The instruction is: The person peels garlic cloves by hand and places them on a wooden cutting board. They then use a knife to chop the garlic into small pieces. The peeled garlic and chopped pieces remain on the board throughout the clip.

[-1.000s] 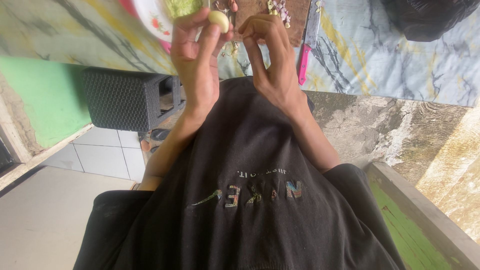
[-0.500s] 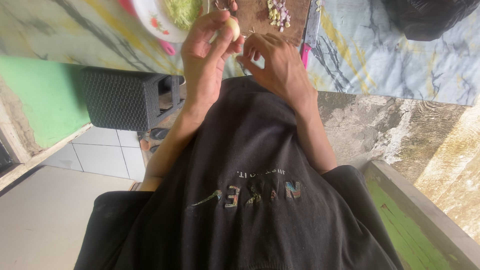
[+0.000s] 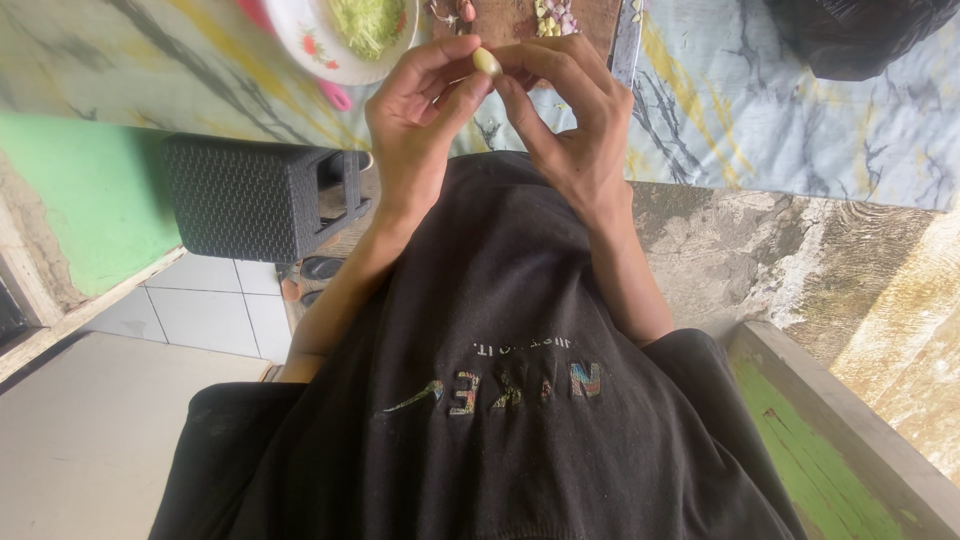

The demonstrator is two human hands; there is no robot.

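Pinching a small pale clove [image 3: 486, 61] between thumb and fingertips of both hands, raised together above the counter [image 3: 780, 110] edge and in front of the black shirt [image 3: 500, 400]. Left hand [image 3: 425, 105] curling in from the left, thumb pressing up against the clove's underside, fingers arching over it. Right hand [image 3: 570, 120] meeting it from the right, forefinger and thumb closing on the same clove, other fingers folding loosely behind. Both forearms angling up from the chest. Lying beyond the hands: a white plate [image 3: 330, 50] with a red flower print holding shredded green stuff, a wooden board [image 3: 520, 18] with chopped bits, a black bag [image 3: 860, 35] at far right. Standing below left, a dark woven basket [image 3: 250, 195].
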